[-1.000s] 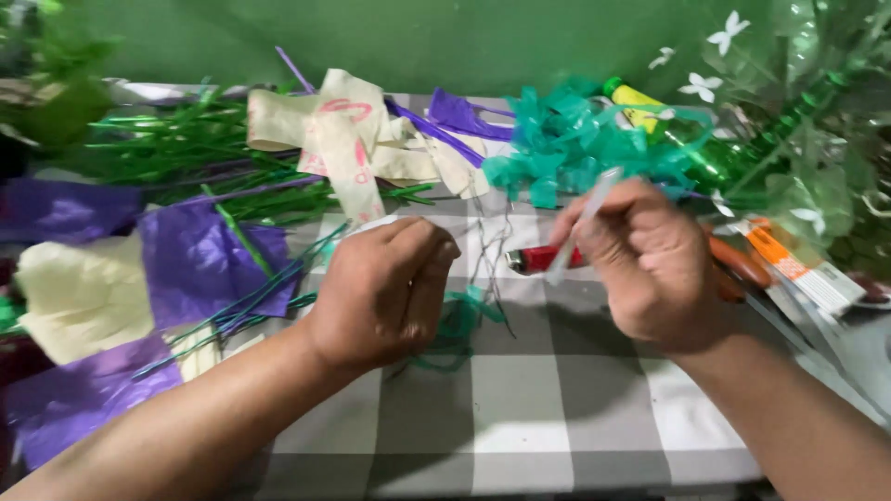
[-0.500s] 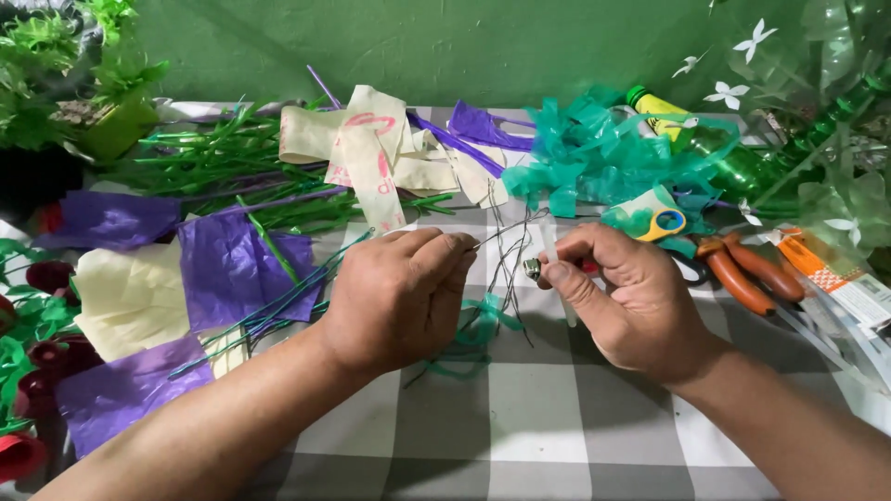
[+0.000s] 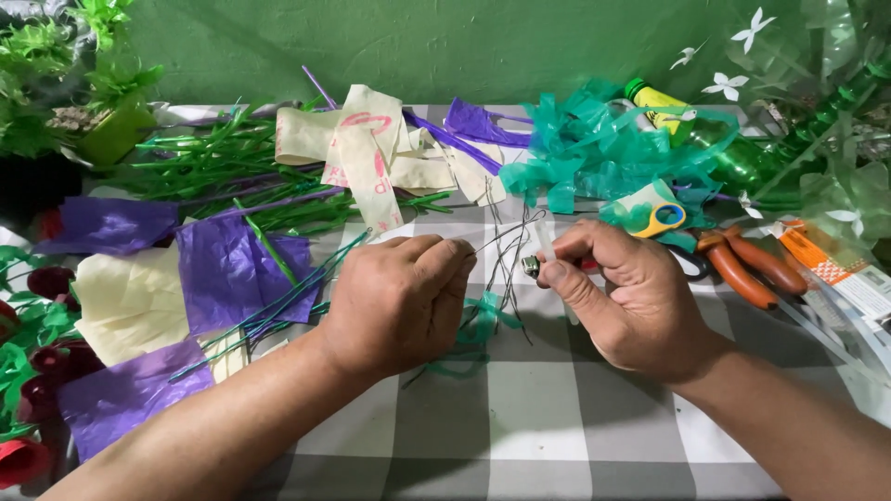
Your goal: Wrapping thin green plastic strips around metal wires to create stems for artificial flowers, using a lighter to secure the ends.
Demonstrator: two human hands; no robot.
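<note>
Scene: a checked worktop [image 3: 557, 417] is seen from above, strewn with cut plastic and tools, against a green wall.
Left hand: the left hand [image 3: 399, 301] is curled knuckles-up, its fingertips pinched on one end of a thin wire [image 3: 506, 232].
Right hand: the right hand [image 3: 631, 297] is closed around a small lighter [image 3: 534, 266], whose metal head shows between thumb and forefinger; a red part is glimpsed behind the fingers.
Wire: the wire is stretched between the two hands, arching slightly above the worktop, its far end just beside the lighter's head.
Beneath the hands: a loose bunch of further thin wires [image 3: 506, 278], too fine to be counted, is laid over a scrap of teal plastic ribbon [image 3: 478, 325] between the hands.
Count, tools: one pair of orange-handled pliers [image 3: 742, 264] and one pair of yellow-and-teal scissors [image 3: 664, 218] are set right of the right hand.
Count, sheets: three purple plastic pieces [image 3: 223, 269] and one cream sheet [image 3: 130, 301] are laid left of the left hand.
Beyond: one heap of teal plastic strips [image 3: 594, 153] and a pile of green stems [image 3: 213, 167] are seen.
</note>
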